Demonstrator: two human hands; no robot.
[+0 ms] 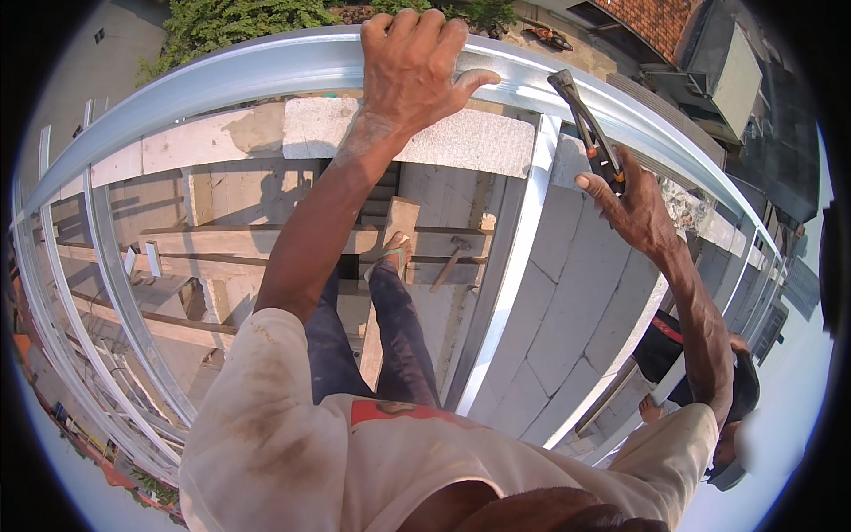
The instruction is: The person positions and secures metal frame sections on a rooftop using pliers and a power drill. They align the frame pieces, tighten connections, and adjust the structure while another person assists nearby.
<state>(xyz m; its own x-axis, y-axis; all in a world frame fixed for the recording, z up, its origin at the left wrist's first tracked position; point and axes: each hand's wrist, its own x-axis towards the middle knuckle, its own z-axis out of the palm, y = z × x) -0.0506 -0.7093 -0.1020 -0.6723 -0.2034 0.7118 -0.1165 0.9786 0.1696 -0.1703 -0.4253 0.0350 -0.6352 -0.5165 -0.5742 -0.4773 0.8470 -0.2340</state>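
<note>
My left hand (412, 71) has its fingers curled over the upper edge of a long, shiny metal channel (266, 66), thumb stretched along it to the right. To the right, my right hand (636, 204) is closed around a plier-like hand tool (587, 124), dark with orange marks near the grip. The tool's far end points up and left, close in front of the channel. Part of its grip is hidden by my fingers. Below the channel runs a wall top of pale blocks (479, 142). A metal upright (510, 275) rises to the channel between my hands.
My foot (396, 253) stands on a wooden plank far below; a hammer (452, 263) lies near it on timber. More metal bars (115, 257) slope at the left. Another person (736, 390) is close at the right. Beyond the channel is a drop to the ground.
</note>
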